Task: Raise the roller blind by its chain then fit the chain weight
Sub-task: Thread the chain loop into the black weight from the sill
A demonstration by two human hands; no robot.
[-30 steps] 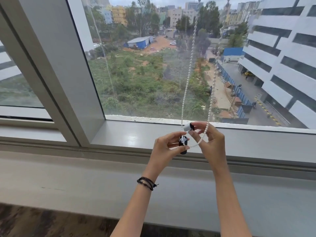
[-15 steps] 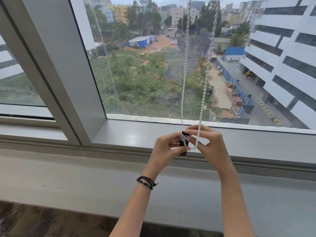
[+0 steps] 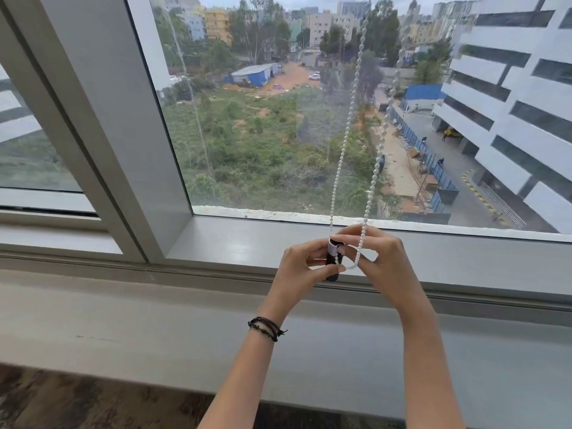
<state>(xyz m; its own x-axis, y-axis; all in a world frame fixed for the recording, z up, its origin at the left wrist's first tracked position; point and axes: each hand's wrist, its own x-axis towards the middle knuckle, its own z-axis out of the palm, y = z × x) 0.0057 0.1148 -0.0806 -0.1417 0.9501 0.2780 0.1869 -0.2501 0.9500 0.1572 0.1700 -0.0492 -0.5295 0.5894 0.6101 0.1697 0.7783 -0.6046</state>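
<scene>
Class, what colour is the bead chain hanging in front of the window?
White, seen clearly in the head view: the bead chain.

Soft, even overcast daylight comes through the window glass (image 3: pixel 278 125), leaving only faint shadows on the sill (image 3: pixel 247 243). The wide-angle lens bends the frame (image 3: pixel 93 119) near the edges. Upper chain beads (image 3: pixel 365 26) look blurred.

A large clear glass window pane (image 3: pixel 278 119) sits in a pale grey metal frame (image 3: pixel 102 125) with a slanting upright. Below runs a smooth grey sill ledge (image 3: pixel 123 329). Dark mottled flooring (image 3: pixel 77 404) shows along the bottom edge. Soft overcast daylight comes through.
</scene>
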